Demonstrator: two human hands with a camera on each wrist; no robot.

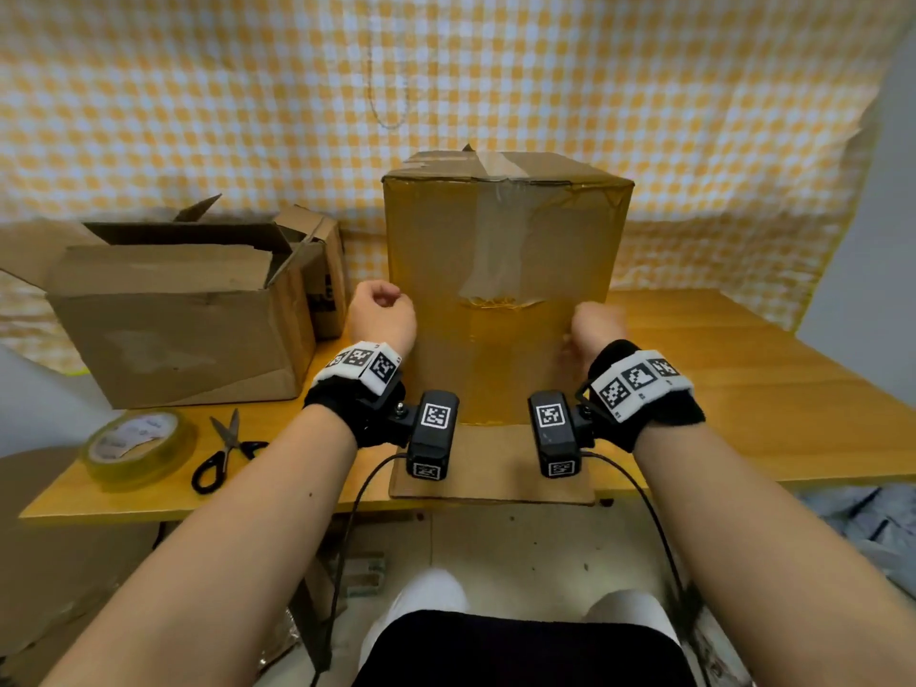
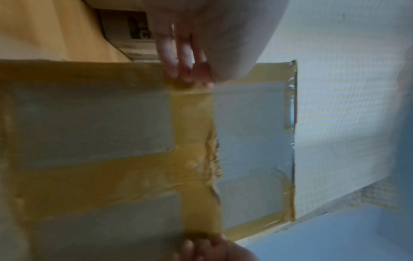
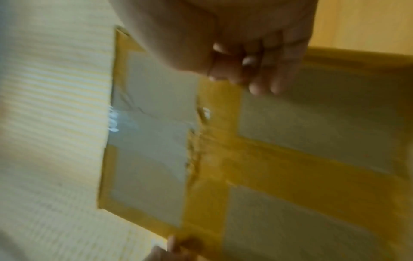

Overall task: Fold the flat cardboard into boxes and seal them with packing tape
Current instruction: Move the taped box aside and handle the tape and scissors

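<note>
A tall cardboard box (image 1: pixel 505 230) stands upright on a flat cardboard sheet (image 1: pixel 490 473) in the middle of the table, with yellowish tape along its edges and down its front. A horizontal tape strip (image 2: pixel 194 141) crosses the front face at mid height. My left hand (image 1: pixel 381 314) is at the box's left edge, its fingers (image 2: pixel 176 70) pinching that end of the strip. My right hand (image 1: pixel 592 324) is at the right edge, its curled fingers (image 3: pixel 259 83) on the other end. The wrist views are blurred.
A roll of packing tape (image 1: pixel 136 446) and black-handled scissors (image 1: pixel 225 451) lie at the table's front left. An open cardboard box (image 1: pixel 183 314) and a smaller one (image 1: pixel 322 270) stand at the left. Bare wooden table (image 1: pixel 743 389) lies to the right; a checked cloth hangs behind.
</note>
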